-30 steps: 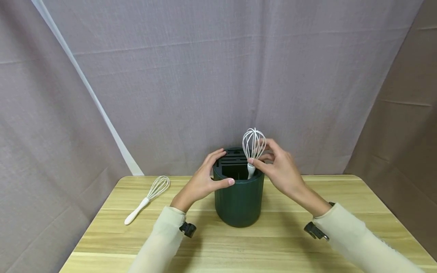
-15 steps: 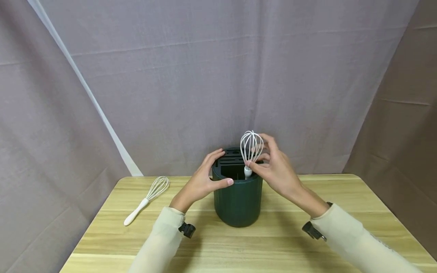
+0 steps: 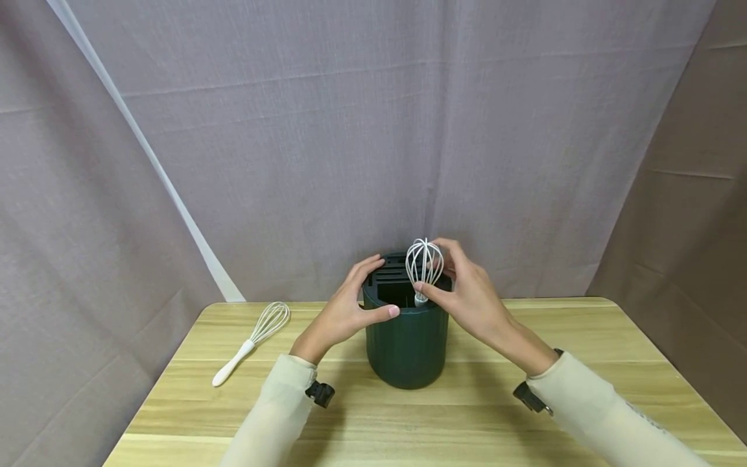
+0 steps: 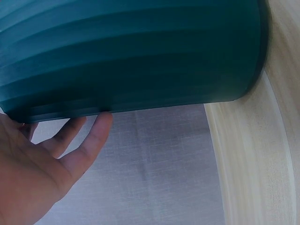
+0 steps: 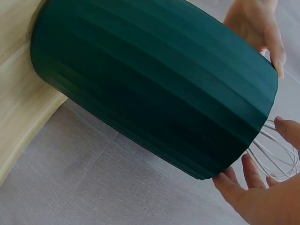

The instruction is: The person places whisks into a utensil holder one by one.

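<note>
Lowering well here, I judge, means keeping the white wire balloon whisk [image 3: 425, 266] upright and letting its handle slide straight down the open compartment without catching the slotted insert at the back. The right hand [image 3: 467, 295] pinches the whisk at the neck, thumb and fingers curled round the wire cage, while the handle is mostly hidden inside the dark green ribbed cylindrical utensil holder [image 3: 407, 344]. The whisk has thin pale loops gathered into a rounded cage that stands above the holder's rim. The left hand [image 3: 341, 314] grips the holder's left side, thumb on the front wall and fingers curled over the rim. On the light wooden table [image 3: 467, 415], a second white-handled wire whisk [image 3: 252, 340] lies flat, well apart to the left.
</note>
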